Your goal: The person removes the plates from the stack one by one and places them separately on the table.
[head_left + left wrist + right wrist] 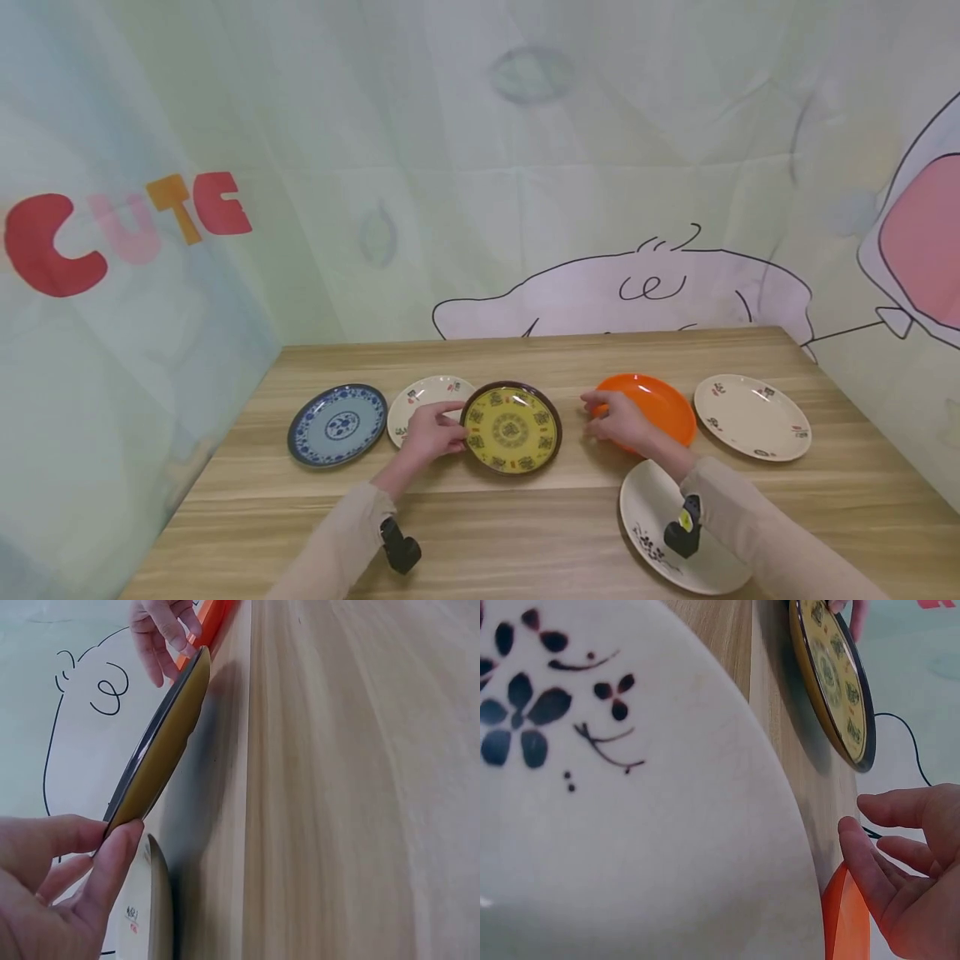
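My left hand (429, 433) pinches the left rim of a yellow patterned plate (513, 429) with a dark brown edge. In the left wrist view, thumb and fingers grip the near rim, and the plate's ochre underside (169, 761) is tilted above the table, its shadow beside it. Behind that hand lies a white oval plate (429, 392), partly covered. My right hand (628, 423) hovers over the left side of an orange plate (663, 404), fingers spread and loosely bent, nothing between them. A gap separates those fingers from the yellow plate in the right wrist view.
A blue floral plate (337, 425) lies at the left of the wooden table (480, 521). On the right is a white oval plate (753, 417) with small motifs. Beneath my right forearm sits a white plate with dark flowers (648, 504). A printed cloth (360, 167) hangs behind.
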Demonstrator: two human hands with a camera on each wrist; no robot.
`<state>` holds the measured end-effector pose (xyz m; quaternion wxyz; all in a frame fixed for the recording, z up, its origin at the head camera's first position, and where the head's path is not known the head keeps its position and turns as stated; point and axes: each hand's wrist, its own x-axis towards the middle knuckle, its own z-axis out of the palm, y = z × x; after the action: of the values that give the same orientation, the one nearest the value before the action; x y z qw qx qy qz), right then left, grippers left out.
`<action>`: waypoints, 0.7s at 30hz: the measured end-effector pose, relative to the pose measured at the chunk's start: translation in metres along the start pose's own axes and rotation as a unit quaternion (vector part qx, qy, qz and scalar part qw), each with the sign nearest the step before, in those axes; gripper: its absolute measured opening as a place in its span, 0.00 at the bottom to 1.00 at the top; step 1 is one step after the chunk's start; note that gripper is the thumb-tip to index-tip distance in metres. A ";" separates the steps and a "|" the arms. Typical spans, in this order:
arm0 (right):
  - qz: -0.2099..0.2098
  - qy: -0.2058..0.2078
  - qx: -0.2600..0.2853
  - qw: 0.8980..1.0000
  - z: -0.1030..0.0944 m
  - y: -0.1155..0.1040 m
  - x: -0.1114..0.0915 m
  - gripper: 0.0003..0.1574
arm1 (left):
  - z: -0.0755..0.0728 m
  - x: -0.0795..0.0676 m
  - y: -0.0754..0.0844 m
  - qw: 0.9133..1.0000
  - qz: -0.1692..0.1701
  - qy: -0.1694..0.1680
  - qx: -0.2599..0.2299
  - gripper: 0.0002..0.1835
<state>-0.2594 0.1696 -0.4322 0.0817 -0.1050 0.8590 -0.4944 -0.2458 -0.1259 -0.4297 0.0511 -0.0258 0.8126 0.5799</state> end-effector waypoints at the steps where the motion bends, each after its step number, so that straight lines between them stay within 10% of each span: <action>1: -0.001 0.000 0.001 1.000 0.000 0.000 0.000 0.30 | -0.003 -0.002 0.000 1.000 -0.003 -0.001 0.001 0.27; 11: -0.010 -0.005 -0.005 1.000 -0.001 0.000 0.000 0.31 | -0.022 -0.021 -0.004 0.999 -0.005 -0.029 0.035 0.26; 21: -0.007 -0.005 -0.009 1.000 -0.002 -0.001 -0.002 0.31 | -0.045 -0.035 -0.020 0.985 0.039 -0.159 0.047 0.28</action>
<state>-0.2580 0.1706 -0.4300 0.0821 -0.1141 0.8624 -0.4864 -0.2113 -0.1760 -0.4302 0.1579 0.1009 0.8211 0.5391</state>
